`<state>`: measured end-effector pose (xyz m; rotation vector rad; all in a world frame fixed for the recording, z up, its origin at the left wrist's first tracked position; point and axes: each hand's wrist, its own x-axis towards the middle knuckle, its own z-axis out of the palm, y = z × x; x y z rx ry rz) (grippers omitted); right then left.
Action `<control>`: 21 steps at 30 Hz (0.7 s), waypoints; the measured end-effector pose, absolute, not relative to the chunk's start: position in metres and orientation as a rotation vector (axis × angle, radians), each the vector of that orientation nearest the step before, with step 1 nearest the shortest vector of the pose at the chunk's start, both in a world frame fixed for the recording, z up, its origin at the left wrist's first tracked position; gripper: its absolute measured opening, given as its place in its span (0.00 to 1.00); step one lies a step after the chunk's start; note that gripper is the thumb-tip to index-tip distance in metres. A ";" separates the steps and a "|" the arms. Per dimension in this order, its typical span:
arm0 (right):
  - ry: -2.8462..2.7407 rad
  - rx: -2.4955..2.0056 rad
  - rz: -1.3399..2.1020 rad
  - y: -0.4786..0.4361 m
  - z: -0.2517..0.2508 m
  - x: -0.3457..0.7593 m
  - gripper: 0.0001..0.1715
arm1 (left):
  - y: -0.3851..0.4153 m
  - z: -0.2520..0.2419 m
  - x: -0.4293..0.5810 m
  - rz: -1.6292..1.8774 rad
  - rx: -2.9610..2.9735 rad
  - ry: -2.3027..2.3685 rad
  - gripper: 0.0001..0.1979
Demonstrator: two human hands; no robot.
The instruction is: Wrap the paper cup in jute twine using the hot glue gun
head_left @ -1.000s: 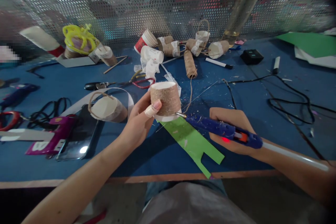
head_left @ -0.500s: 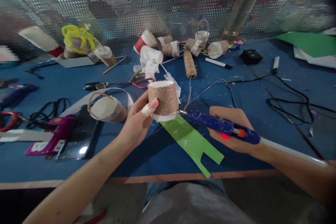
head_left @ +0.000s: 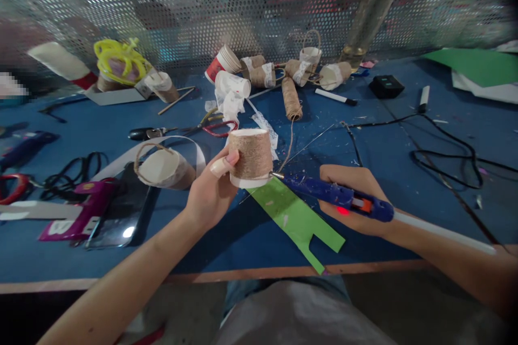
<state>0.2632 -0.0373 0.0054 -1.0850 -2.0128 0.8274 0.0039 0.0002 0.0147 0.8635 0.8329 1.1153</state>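
Observation:
My left hand (head_left: 216, 188) grips a paper cup (head_left: 251, 156) wound with brown twine, its thumb on the near side. A white band of the cup shows bare below the twine. In my right hand (head_left: 352, 188) is a blue hot glue gun (head_left: 335, 194), a white glue stick (head_left: 445, 232) poking out of its back and a red light glowing. The nozzle meets the cup's lower right side, where the twine's loose end runs up to a twine roll (head_left: 292, 98). Beneath the cup lies a green paper strip (head_left: 297, 218).
Left of the cup stand a handled cup (head_left: 165, 168), a phone (head_left: 121, 210) and a purple tool (head_left: 81, 210). Scissors (head_left: 218, 128) lie behind. Several twine-wrapped cups (head_left: 335, 75), a bottle (head_left: 370, 16) and a black cable (head_left: 453, 140) are farther back and right, before a perforated metal screen (head_left: 182, 5).
The cup has dropped slightly and turned a little in my left hand. My right hand has moved slightly left with the glue gun, its nozzle staying at the cup's lower side.

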 end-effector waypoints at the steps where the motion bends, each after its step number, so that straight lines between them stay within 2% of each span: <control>1: -2.012 -1.085 0.827 -0.037 0.005 0.263 0.15 | 0.000 0.015 0.004 1.113 0.855 0.835 0.17; 12: -2.036 -0.967 0.839 -0.037 0.003 0.262 0.17 | 0.001 0.005 0.003 1.176 0.908 0.804 0.16; 21: -2.063 -1.036 0.818 -0.034 0.002 0.265 0.16 | 0.006 0.002 0.002 1.201 0.952 0.753 0.17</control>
